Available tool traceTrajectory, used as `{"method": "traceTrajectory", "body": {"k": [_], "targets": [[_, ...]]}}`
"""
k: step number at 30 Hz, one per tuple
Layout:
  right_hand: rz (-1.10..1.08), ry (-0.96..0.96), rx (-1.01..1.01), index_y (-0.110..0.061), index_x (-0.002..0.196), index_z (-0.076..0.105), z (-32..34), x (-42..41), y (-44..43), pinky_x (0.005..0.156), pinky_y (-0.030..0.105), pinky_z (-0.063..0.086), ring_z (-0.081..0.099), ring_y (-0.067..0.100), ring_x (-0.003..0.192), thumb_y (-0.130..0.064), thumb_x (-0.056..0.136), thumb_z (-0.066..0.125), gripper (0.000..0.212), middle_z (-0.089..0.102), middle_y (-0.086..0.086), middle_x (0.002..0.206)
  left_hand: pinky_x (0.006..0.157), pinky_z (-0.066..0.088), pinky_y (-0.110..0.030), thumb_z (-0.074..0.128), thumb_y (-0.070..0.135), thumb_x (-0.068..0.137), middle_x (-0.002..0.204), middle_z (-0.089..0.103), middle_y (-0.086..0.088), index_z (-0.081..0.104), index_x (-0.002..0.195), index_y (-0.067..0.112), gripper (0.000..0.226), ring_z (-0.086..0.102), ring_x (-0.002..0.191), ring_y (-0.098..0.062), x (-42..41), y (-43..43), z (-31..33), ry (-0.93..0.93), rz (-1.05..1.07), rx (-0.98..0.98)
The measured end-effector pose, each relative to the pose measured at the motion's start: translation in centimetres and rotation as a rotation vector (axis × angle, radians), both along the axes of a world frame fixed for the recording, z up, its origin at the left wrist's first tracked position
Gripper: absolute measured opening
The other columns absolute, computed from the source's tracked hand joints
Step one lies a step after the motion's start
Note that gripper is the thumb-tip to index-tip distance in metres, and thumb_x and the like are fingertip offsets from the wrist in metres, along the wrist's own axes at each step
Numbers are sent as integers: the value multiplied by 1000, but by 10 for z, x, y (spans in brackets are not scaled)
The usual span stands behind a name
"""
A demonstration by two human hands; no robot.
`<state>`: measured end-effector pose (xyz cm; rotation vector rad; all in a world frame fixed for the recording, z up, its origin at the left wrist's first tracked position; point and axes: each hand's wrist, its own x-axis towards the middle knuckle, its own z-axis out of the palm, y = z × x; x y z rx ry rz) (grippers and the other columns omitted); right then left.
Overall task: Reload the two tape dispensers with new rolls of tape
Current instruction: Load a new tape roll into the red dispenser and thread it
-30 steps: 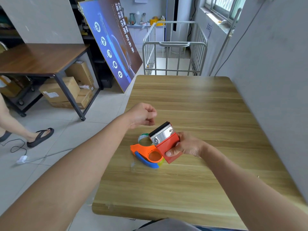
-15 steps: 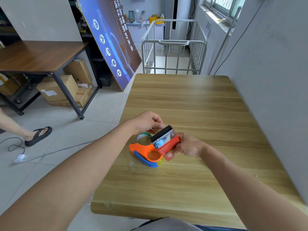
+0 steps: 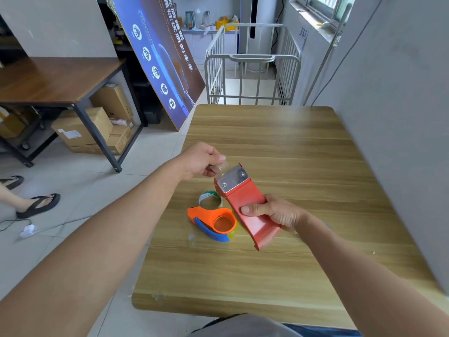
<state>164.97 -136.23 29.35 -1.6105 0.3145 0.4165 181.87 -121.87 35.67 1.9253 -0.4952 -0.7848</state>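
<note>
My right hand [image 3: 274, 212] grips a red tape dispenser [image 3: 245, 203] with a metal blade plate at its far end, held above the wooden table [image 3: 279, 142]. My left hand [image 3: 202, 160] pinches a clear strip of tape [image 3: 222, 167] right at that blade end. Below them an orange and blue tape dispenser [image 3: 215, 223] lies on the table. A tape roll with a green and white core [image 3: 210, 198] sits just behind the orange dispenser, partly hidden by the red one.
A grey wall [image 3: 401, 117] runs along the table's right side. A metal cage cart [image 3: 252, 64] stands beyond the far edge. To the left are a leaning blue poster board [image 3: 160, 59], a dark table [image 3: 56, 79] with cardboard boxes, and another person's sandalled feet [image 3: 36, 205].
My right hand has tilted the red dispenser so its flat side faces up. My left hand has come in to the blade end and now pinches the tape strip there.
</note>
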Motion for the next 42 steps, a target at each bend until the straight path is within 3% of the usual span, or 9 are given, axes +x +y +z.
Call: {"method": "traceTrajectory", "body": {"k": [14, 18, 23, 28, 32, 34, 36, 38, 42], "targets": [[-33, 22, -82, -12, 99, 69, 11, -18, -15, 70, 25, 48, 62, 15, 71, -41, 67, 73, 44, 68, 0, 79, 67, 47, -29, 57, 14, 89, 65, 54, -2, 54, 65, 17, 25, 52, 62, -15, 27, -13, -6, -358, 140, 117], [-61, 88, -81, -17, 103, 69, 3, -28, -23, 80, 33, 50, 64, 19, 80, -44, 66, 76, 47, 71, 2, 87, 60, 46, -26, 58, 12, 89, 66, 55, -4, 55, 64, 16, 25, 53, 61, -16, 41, -12, -5, -372, 158, 127], [-59, 186, -142, -16, 99, 71, -4, -36, -34, 79, 35, 52, 66, 20, 78, -53, 53, 81, 60, 72, 4, 87, 81, 50, -37, 58, 14, 88, 67, 57, -6, 59, 74, 9, 15, 56, 76, -24, 50, -12, -11, -427, 204, 138], [-148, 322, -277, -17, 101, 72, -15, -32, -40, 89, 38, 53, 69, 24, 87, -60, 47, 79, 70, 74, 5, 96, 80, 55, -44, 59, 14, 87, 64, 54, -3, 56, 66, 16, 22, 55, 70, -24, 37, -25, 1, -479, 117, 66], [-326, 398, -311, -8, 97, 65, -19, -16, -38, 76, 32, 50, 65, 27, 83, -42, 73, 77, 44, 69, 9, 94, 72, 46, -33, 61, 16, 86, 67, 58, 3, 64, 77, 14, 10, 53, 71, -20, -1, -42, -9, -564, -14, 21], [-393, 427, -248, -8, 87, 60, -18, -11, -37, 65, 31, 49, 62, 25, 72, -30, 81, 71, 26, 64, 9, 83, 74, 43, -29, 63, 16, 84, 76, 63, 1, 67, 79, 13, 7, 55, 75, -17, -17, -48, -15, -582, -66, 3], [-450, 441, -166, -6, 93, 59, -17, -7, -37, 61, 31, 49, 60, 25, 65, -19, 85, 63, 16, 62, 11, 77, 74, 42, -27, 64, 14, 83, 82, 65, -1, 70, 83, 9, 7, 55, 76, -15, -28, -53, -24, -561, -103, 6], [-496, 436, -129, -5, 105, 55, -18, -4, -39, 64, 35, 51, 61, 27, 70, -12, 85, 58, 21, 62, 13, 82, 75, 43, -26, 64, 10, 83, 83, 66, -3, 71, 87, 9, 8, 55, 76, -14, -39, -57, -36, -550, -142, 12], [-555, 386, -144, -6, 110, 51, -17, 6, -43, 86, 41, 51, 61, 31, 94, -9, 89, 58, 23, 59, 15, 99, 78, 45, -24, 62, 8, 84, 99, 73, -10, 72, 98, 7, 18, 64, 85, -21, -61, -61, -62, -662, -218, 39]]}}
